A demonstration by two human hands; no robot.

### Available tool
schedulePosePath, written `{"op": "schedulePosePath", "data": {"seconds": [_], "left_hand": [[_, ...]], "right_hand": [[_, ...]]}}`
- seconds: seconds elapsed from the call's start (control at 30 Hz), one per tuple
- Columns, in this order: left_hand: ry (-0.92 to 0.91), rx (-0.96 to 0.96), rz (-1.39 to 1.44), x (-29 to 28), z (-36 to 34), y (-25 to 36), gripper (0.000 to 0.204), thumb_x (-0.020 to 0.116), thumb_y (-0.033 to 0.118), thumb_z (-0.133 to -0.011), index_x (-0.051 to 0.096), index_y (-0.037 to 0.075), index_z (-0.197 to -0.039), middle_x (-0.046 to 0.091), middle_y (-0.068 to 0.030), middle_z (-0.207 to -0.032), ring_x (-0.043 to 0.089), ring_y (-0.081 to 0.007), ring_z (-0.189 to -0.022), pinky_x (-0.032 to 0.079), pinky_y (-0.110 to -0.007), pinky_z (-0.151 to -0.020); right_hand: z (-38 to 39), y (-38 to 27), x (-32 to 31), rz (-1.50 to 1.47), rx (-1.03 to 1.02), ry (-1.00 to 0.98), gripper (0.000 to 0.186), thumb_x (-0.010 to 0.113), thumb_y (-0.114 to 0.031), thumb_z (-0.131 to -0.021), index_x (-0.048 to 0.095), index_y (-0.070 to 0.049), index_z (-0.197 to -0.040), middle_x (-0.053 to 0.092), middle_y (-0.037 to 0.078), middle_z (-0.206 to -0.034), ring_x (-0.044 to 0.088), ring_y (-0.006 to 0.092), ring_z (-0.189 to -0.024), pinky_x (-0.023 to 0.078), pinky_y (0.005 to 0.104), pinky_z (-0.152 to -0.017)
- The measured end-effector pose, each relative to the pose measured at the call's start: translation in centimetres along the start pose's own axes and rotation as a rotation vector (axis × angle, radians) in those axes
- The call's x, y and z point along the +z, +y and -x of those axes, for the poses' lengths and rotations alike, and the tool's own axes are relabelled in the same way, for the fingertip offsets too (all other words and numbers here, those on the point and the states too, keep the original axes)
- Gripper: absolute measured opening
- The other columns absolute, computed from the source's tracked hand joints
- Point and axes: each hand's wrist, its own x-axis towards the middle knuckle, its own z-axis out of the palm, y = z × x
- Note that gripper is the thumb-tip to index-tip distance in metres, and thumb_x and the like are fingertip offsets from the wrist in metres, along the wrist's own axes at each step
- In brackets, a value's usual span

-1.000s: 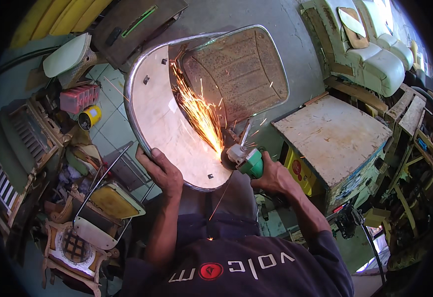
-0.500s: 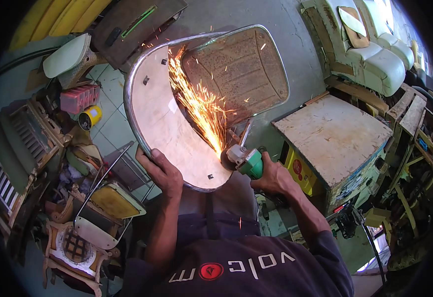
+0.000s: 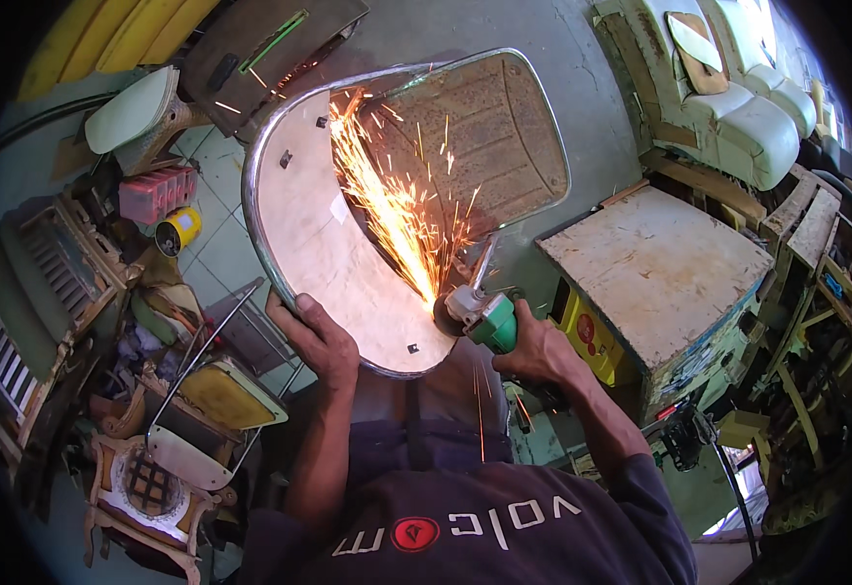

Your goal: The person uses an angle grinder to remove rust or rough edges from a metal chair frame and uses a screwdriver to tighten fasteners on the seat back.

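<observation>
Sparks (image 3: pixel 382 219) pour from the disc (image 3: pixel 448 317) of a green grinder (image 3: pixel 491 322) and stream toward the far left, along the inner edge of the pale board (image 3: pixel 309 214). That board, with its shiny metal rim (image 3: pixel 253 185), sits in the middle of the scene, just beyond the person's lap; a rusty brown panel (image 3: pixel 475 146) lies on its far right side. The likeliest trouble, I'd judge, is a kick: if the disc binds on an edge, the grinder could jump, since only one hand steers it. A loose hold on the rim could let the board swing and cause the same. Heat might also scorch the board, and stray sparks (a few drop on the near side) could singe the dark shirt (image 3: pixel 562 531) or sting bare skin.

The left hand (image 3: pixel 324 341) is partly closed on the board's near left edge, thumb on the top face and fingers bent around the rim, their tips hidden. The right hand (image 3: pixel 538 351) is wrapped around the grinder's body at the near right; I cannot tell whether a finger rests on its switch.
</observation>
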Motion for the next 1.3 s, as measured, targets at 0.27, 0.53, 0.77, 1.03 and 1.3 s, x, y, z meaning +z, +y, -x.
{"op": "schedulePosePath", "data": {"seconds": [0.27,0.53,0.77,1.03,1.3], "left_hand": [[-0.007,0.035,-0.001,0.0,0.0,-0.3,0.05,0.04,0.035,-0.112,0.04,-0.006,-0.14,0.053,-0.025,-0.127,0.054,-0.0317,-0.115,0.043,-0.042,-0.102],[-0.016,0.026,0.028,-0.1,0.0,-0.5,0.049,0.04,0.036,-0.112,0.041,-0.005,-0.139,0.052,-0.0232,-0.124,0.053,-0.0305,-0.115,0.042,-0.041,-0.102],[-0.018,0.013,0.01,-0.2,0.0,-0.1,0.05,0.04,0.037,-0.112,0.041,-0.005,-0.139,0.051,-0.0228,-0.126,0.052,-0.0304,-0.116,0.041,-0.041,-0.104],[-0.026,0.054,-0.002,-0.2,0.0,-0.5,0.049,0.04,0.034,-0.112,0.038,-0.006,-0.14,0.051,-0.0218,-0.125,0.052,-0.0275,-0.112,0.043,-0.04,-0.099],[-0.034,0.053,0.076,-0.1,-0.1,-0.4,0.051,0.04,0.036,-0.112,0.037,-0.006,-0.141,0.051,-0.0216,-0.127,0.053,-0.0274,-0.114,0.043,-0.04,-0.101]], "right_hand": [[-1.2,1.4,0.4,-0.001,-0.024,0.093,0.08,0.078,-0.038,-0.07,0.043,0.003,-0.128,0.069,0.036,-0.1,0.07,0.0512,-0.096,0.055,0.0539,-0.088],[-1.2,1.2,0.5,0.023,-0.037,0.038,0.089,0.08,-0.046,-0.069,0.042,0.004,-0.133,0.069,0.037,-0.101,0.069,0.0526,-0.097,0.055,0.0537,-0.088],[-1.5,1.1,0.4,0.01,-0.007,-0.001,0.09,0.081,-0.045,-0.068,0.042,0.004,-0.133,0.068,0.038,-0.104,0.069,0.052,-0.099,0.054,0.0541,-0.09],[-1.8,1.5,0.7,-0.003,-0.02,-0.002,0.097,0.082,-0.044,-0.067,0.04,0.006,-0.138,0.068,0.038,-0.106,0.069,0.0515,-0.102,0.055,0.0525,-0.091],[-2.1,1.8,0.6,0.03,-0.04,0.025,0.083,0.077,-0.041,-0.069,0.043,0.005,-0.13,0.068,0.038,-0.102,0.069,0.0515,-0.098,0.055,0.0526,-0.089]]}}
